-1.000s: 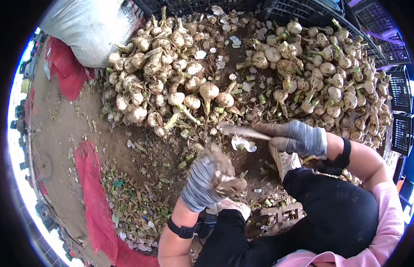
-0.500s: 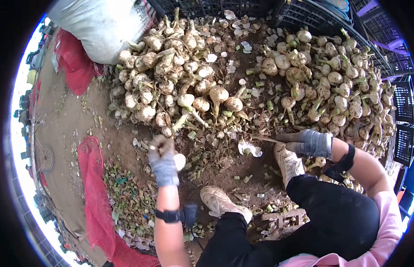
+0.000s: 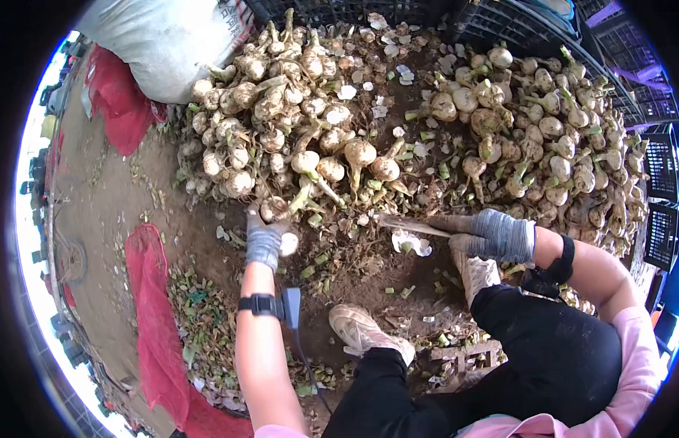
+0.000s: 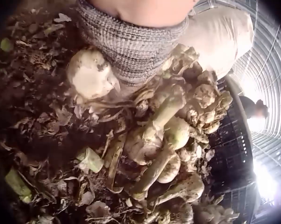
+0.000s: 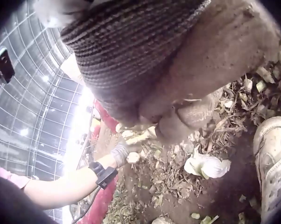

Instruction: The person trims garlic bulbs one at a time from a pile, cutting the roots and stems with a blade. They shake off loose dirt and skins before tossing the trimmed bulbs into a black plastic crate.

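My gloved left hand [image 3: 265, 242] is at the lower edge of the left pile, its fingers around a dirty garlic bulb [image 3: 274, 209]. A pale, trimmed garlic bulb [image 3: 288, 244] shows right beside the thumb side of that hand. It appears in the left wrist view as a white bulb [image 4: 90, 74] against the knitted cuff; the fingers are hidden there. My gloved right hand [image 3: 493, 233] grips a knife [image 3: 412, 225], its dull blade pointing left over the littered ground. In the right wrist view the glove's curled fingers [image 5: 187, 114] fill the upper part.
Untrimmed garlic [image 3: 244, 124] is heaped at left, and another garlic heap [image 3: 544, 139] at right. Peel and stalk cuttings [image 3: 332, 263] litter the soil between. Black crates [image 3: 500, 33], a white sack [image 3: 164, 51] and red mesh [image 3: 153, 306] surround the spot. Shoes [image 3: 365, 328] stand close by.
My left hand swung left from near the knife, then up to the left pile, the pale bulb moving along with it. The right hand shifted slightly, still holding the knife.
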Demonstrator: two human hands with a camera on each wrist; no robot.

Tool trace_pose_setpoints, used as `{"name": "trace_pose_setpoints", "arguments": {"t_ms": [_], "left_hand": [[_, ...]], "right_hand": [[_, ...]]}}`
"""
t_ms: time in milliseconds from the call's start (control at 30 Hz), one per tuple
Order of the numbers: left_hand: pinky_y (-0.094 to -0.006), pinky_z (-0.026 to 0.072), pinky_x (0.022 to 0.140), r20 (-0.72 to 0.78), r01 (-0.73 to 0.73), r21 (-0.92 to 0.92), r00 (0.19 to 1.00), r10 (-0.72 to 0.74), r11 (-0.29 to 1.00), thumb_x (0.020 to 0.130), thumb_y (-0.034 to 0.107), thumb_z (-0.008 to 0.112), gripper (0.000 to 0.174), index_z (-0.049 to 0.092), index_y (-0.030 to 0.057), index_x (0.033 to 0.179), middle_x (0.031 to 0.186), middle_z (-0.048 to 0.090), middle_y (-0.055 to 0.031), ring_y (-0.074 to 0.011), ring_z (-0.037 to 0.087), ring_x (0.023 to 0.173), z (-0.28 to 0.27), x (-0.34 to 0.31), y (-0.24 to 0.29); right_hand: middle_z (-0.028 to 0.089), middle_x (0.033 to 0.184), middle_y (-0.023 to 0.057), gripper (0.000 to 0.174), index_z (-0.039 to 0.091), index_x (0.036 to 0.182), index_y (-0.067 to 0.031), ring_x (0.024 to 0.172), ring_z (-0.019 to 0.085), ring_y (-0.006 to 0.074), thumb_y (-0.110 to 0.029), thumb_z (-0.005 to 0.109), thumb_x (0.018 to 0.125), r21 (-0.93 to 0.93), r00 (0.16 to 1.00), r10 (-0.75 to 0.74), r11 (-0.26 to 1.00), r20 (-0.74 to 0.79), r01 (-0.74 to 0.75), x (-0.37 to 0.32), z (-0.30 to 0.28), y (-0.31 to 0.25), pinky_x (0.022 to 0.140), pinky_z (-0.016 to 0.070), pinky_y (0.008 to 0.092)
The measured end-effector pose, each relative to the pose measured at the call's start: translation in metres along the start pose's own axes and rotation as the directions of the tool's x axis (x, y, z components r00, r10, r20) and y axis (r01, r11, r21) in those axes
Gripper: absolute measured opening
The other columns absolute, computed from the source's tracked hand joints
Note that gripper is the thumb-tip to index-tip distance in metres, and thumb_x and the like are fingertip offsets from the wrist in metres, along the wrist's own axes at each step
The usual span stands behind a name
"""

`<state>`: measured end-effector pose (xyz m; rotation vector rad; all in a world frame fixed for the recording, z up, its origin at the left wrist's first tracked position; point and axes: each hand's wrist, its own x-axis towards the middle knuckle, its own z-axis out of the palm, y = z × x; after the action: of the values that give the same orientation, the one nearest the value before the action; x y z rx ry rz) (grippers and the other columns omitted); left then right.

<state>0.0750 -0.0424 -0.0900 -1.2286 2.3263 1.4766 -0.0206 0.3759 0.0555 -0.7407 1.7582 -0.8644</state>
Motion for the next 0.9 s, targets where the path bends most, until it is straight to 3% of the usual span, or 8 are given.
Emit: {"name": "trace_pose_setpoints", "arguments": {"t_ms": [100,267,300,333,400,467,533,900], "left_hand": [[-0.0335,0.0573,0.053,0.098,0.120,-0.323,0.991,-0.093,0.939,0.061,-0.007,0.079,0.083,0.039,0.0115,0.131,0.107,0.061,-0.0158,-0.0261,0.064,0.073,0.011,-0.070,0.038],[-0.0358,0.0569,0.082,0.645,0.644,-0.756,0.763,-0.030,0.115,0.082,0.038,0.064,0.051,0.049,0.0089,0.122,0.110,0.057,-0.0118,-0.0213,0.057,0.103,0.029,-0.122,0.059],[-0.0364,0.0539,0.086,0.220,0.089,-0.922,0.921,0.321,0.378,0.083,0.044,0.062,0.052,0.051,0.0114,0.122,0.115,0.056,-0.0114,-0.0213,0.055,0.107,0.057,-0.131,0.048],[-0.0375,0.0499,0.091,0.210,-0.327,-0.669,0.778,0.592,0.668,0.082,0.049,0.061,0.055,0.052,0.0138,0.123,0.119,0.056,-0.0099,-0.0215,0.054,0.110,0.061,-0.132,0.039],[-0.0402,0.0383,0.102,0.379,-0.852,0.137,0.516,0.768,0.505,0.079,0.060,0.059,0.061,0.054,0.0194,0.124,0.126,0.055,-0.0038,-0.0209,0.052,0.115,0.046,-0.155,0.085],[-0.0417,0.0307,0.109,0.563,-0.867,0.462,0.447,0.695,0.184,0.076,0.065,0.059,0.065,0.054,0.0226,0.125,0.130,0.055,0.0007,-0.0202,0.051,0.118,0.030,-0.174,0.122],[-0.0414,0.0325,0.108,0.567,-0.830,0.255,0.544,0.619,0.496,0.075,0.067,0.058,0.066,0.055,0.0249,0.125,0.130,0.056,0.0025,-0.0177,0.050,0.120,0.032,-0.175,0.123],[-0.0407,0.0386,0.103,0.521,-0.829,0.200,0.541,0.660,0.522,0.082,0.049,0.060,0.060,0.047,0.0200,0.133,0.130,0.053,-0.0001,-0.0171,0.052,0.116,0.061,-0.191,0.062]], "right_hand": [[0.063,0.108,0.0214,0.054,0.037,0.141,-0.0098,0.096,0.063,0.0367,-0.034,0.049,0.095,-0.121,0.986,-0.142,0.984,-0.085,0.132,0.005,0.001,-0.014,0.083,0.0503,0.0400],[0.060,0.074,0.0130,0.055,0.045,0.137,-0.0126,0.060,0.061,0.0327,-0.030,0.061,0.088,-0.516,0.834,-0.543,0.744,-0.098,0.424,0.012,0.010,-0.047,0.054,0.0498,0.0393],[0.059,0.072,0.0123,0.055,0.045,0.136,-0.0129,0.058,0.060,0.0316,-0.031,0.062,0.087,-0.523,0.825,-0.560,0.726,-0.072,0.447,0.014,0.011,-0.058,0.052,0.0486,0.0387],[0.058,0.070,0.0117,0.055,0.046,0.136,-0.0132,0.055,0.059,0.0305,-0.032,0.062,0.087,-0.530,0.816,-0.577,0.706,-0.046,0.470,0.016,0.010,-0.066,0.050,0.0474,0.0381],[0.057,0.069,0.0111,0.055,0.045,0.137,-0.0146,0.054,0.058,0.0296,-0.033,0.061,0.087,-0.519,0.764,-0.642,0.674,-0.061,0.525,0.023,0.013,-0.069,0.049,0.0467,0.0387],[0.056,0.070,0.0105,0.055,0.044,0.138,-0.0170,0.053,0.057,0.0293,-0.033,0.060,0.087,-0.595,0.837,-0.545,0.656,0.052,0.464,0.023,0.014,-0.080,0.047,0.0450,0.0390],[0.056,0.071,0.0100,0.057,0.041,0.140,-0.0190,0.052,0.057,0.0290,-0.033,0.059,0.087,-0.568,0.816,-0.577,0.660,0.036,0.492,0.022,0.015,-0.081,0.046,0.0440,0.0391],[0.055,0.067,0.0081,0.061,0.042,0.140,-0.0199,0.050,0.055,0.0284,-0.044,0.055,0.086,-0.586,0.818,-0.575,0.654,0.027,0.478,0.011,0.019,-0.051,0.046,0.0427,0.0393]]}}
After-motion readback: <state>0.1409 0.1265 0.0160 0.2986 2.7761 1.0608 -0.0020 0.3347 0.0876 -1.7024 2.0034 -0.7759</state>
